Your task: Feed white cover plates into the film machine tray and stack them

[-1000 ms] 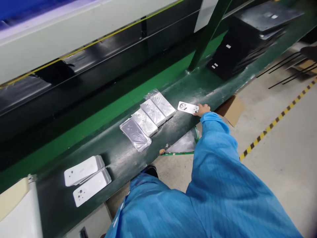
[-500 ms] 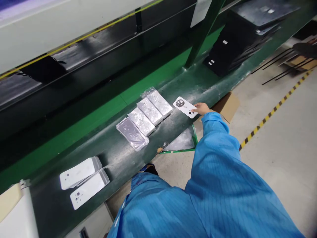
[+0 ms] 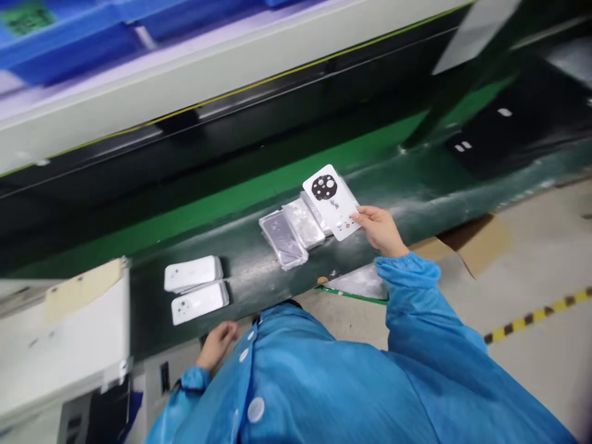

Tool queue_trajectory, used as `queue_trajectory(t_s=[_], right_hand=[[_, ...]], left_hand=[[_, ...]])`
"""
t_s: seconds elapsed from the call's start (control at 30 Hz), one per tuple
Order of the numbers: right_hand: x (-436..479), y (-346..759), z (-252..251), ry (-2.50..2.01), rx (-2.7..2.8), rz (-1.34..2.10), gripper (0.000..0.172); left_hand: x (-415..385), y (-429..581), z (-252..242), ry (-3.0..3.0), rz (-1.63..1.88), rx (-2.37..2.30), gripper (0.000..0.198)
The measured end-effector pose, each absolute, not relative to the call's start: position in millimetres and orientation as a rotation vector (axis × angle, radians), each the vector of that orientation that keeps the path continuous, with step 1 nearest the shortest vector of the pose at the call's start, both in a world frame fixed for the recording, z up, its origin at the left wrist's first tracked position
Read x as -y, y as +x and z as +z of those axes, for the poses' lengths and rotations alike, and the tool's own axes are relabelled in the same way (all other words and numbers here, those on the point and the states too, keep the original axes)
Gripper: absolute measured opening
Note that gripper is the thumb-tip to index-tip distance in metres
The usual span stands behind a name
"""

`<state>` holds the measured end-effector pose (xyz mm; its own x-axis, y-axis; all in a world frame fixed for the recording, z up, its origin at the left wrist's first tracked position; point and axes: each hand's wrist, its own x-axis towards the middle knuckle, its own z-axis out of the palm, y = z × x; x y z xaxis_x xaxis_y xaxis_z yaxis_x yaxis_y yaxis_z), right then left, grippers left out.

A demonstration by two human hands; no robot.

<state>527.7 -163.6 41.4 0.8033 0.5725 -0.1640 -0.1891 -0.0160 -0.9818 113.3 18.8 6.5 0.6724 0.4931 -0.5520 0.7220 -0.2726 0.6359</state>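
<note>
My right hand (image 3: 380,229) is closed on the lower corner of a white phone back panel (image 3: 340,216), thumb on top. A black camera patch and small marks show on its face. The panel is held over a row of plastic-wrapped packs (image 3: 303,223) on the green bench and hides part of them. My left hand (image 3: 218,344) hangs by the bench's front edge, fingers loosely curled, with nothing visible in it. Nearest to it lie two stacks of white phone panels, a front stack (image 3: 198,302) and a back stack (image 3: 192,273).
The dark green bench (image 3: 245,280) runs across the view. Black trays (image 3: 518,123) are piled at its right end. A white machine surface (image 3: 87,314) stands at the left. A shelf (image 3: 231,68) with blue bins (image 3: 74,37) spans above. A cardboard box (image 3: 481,246) sits below, right.
My right hand has lifted the panel and brought it left over the wrapped packs. My left hand has come into view. The head view has shifted.
</note>
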Motion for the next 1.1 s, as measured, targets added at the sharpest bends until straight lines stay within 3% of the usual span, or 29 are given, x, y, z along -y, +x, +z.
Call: queue_trajectory(t_s=[0.4, 0.63, 1.1], right_hand=[[17.0, 346.6, 65.0, -1.174, 0.725, 1.327, 0.031], [-20.2, 285.9, 66.6, -1.113, 0.905, 1.543, 0.033], [-49.2, 205.3, 67.8, -1.027, 1.170, 1.757, 0.033]], left_hand=[[-46.3, 137.9, 94.6, 1.391, 0.718, -0.813, 0.036], [-39.6, 86.2, 96.4, 1.217, 0.981, -1.093, 0.035], [-20.2, 9.8, 86.1, 0.930, 1.307, -1.186, 0.037]])
